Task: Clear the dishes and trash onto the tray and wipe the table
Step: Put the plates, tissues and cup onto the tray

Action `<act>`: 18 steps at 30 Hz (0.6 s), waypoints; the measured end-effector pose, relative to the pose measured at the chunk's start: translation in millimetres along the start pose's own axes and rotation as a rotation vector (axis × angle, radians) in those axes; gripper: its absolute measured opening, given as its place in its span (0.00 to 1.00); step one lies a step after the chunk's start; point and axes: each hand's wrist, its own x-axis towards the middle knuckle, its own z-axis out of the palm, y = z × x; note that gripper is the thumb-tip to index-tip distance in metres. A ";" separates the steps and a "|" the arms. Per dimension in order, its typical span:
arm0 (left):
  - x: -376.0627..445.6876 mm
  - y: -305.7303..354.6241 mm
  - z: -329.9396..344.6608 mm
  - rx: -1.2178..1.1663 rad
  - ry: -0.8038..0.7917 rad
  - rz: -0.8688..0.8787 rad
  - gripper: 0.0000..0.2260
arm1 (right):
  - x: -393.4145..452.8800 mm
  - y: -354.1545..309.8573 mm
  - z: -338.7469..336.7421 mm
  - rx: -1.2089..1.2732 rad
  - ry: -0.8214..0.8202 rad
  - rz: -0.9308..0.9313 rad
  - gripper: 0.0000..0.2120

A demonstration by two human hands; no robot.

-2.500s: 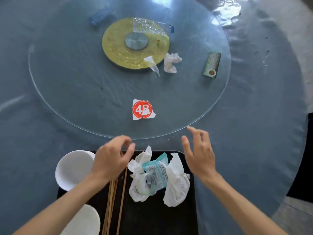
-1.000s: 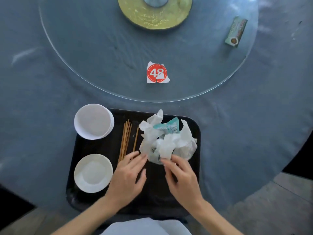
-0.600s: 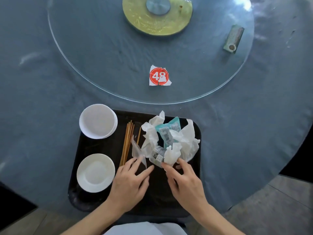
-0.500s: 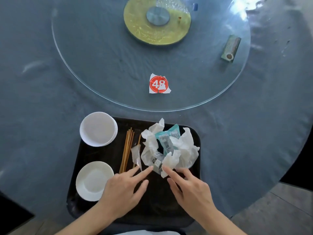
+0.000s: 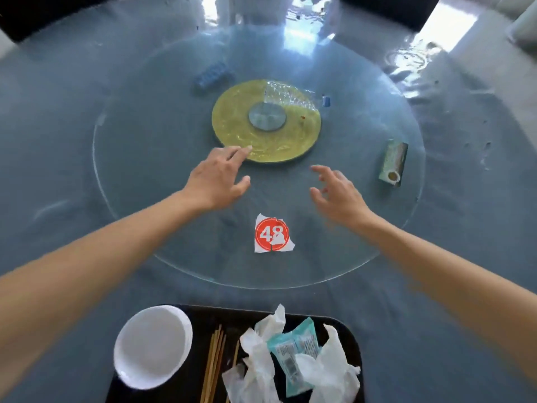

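Both arms reach out over the glass turntable. My left hand is open, fingers spread, its tips at the near edge of the yellow centre disc. My right hand is open and empty, hovering left of a green packet. A torn white paper with a red "48" sticker lies on the glass between my forearms. The black tray at the near edge holds a white bowl, wooden chopsticks, crumpled tissues and a teal wrapper.
Clear plastic film lies on the far side of the yellow disc, and a blue ridged object sits on the glass behind it. A blue-grey cloth covers the round table. Dark chairs stand at the far side.
Both hands left the trash pile on the tray and reached forward over the turntable, empty. The view tilted up, so the tray now sits at the bottom edge.
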 end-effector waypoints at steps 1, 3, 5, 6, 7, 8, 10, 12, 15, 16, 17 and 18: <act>22.5 -3.7 -1.7 0.020 -0.005 -0.010 0.30 | 28.8 2.0 -5.9 -0.003 0.008 0.024 0.26; 63.2 -11.3 -2.1 0.049 -0.004 -0.009 0.31 | 81.4 6.2 -17.6 -0.024 0.043 0.062 0.26; 103.6 -18.6 0.8 0.075 0.007 0.008 0.33 | 128.3 12.7 -28.7 -0.056 0.089 0.090 0.27; 123.9 -21.9 3.4 0.086 0.017 0.015 0.34 | 149.6 17.0 -33.0 -0.077 0.110 0.094 0.28; 144.6 -25.0 7.5 0.096 0.025 0.020 0.35 | 169.9 22.1 -36.4 -0.097 0.129 0.092 0.28; 164.9 -27.7 11.9 0.101 0.027 0.023 0.35 | 189.1 27.2 -39.0 -0.113 0.146 0.089 0.28; 203.1 -31.0 20.8 0.106 0.032 0.041 0.37 | 224.0 36.2 -41.6 -0.126 0.168 0.080 0.29; 236.5 -29.8 27.5 0.123 0.036 0.068 0.38 | 252.3 43.7 -40.7 -0.143 0.174 0.082 0.30; 282.0 -24.5 36.5 0.133 0.017 0.064 0.38 | 281.7 57.2 -35.5 -0.162 0.152 0.085 0.31; 293.1 -23.4 39.6 0.106 -0.007 0.030 0.38 | 287.1 60.9 -33.0 -0.157 0.137 0.089 0.31; 301.5 -22.6 43.2 0.059 -0.035 -0.015 0.38 | 291.2 63.9 -30.4 -0.151 0.124 0.089 0.31; 306.9 -22.0 47.4 0.002 -0.062 -0.056 0.38 | 293.1 65.9 -27.5 -0.148 0.118 0.084 0.30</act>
